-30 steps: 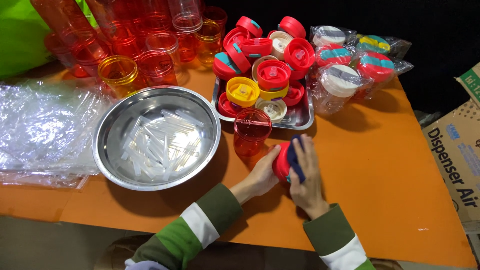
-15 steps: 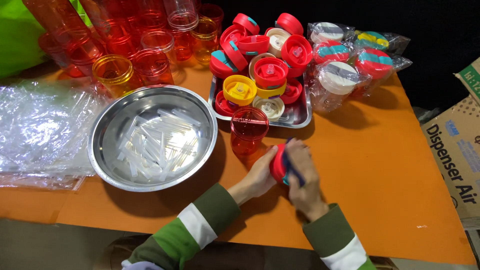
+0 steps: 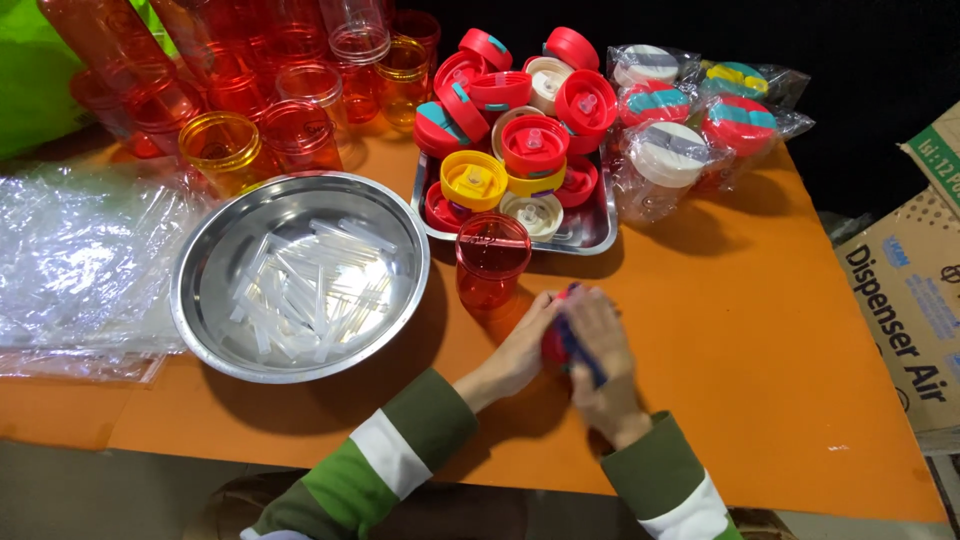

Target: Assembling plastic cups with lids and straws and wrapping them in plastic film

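Note:
Both of my hands hold one red bottle lid with a blue part just above the orange table. My left hand grips it from the left and my right hand covers it from the right, so most of the lid is hidden. A red see-through tumbler stands upright just beyond my hands. A round steel bowl with several clear plastic straws sits to the left.
A steel tray piled with red, yellow and white lids stands behind the tumbler. Bagged lids lie at the back right, red and amber tumblers at the back left. Clear plastic wrap lies far left, a cardboard box far right.
My hands and the lid have shifted slightly left and nearer to me. My right hand now covers more of the lid.

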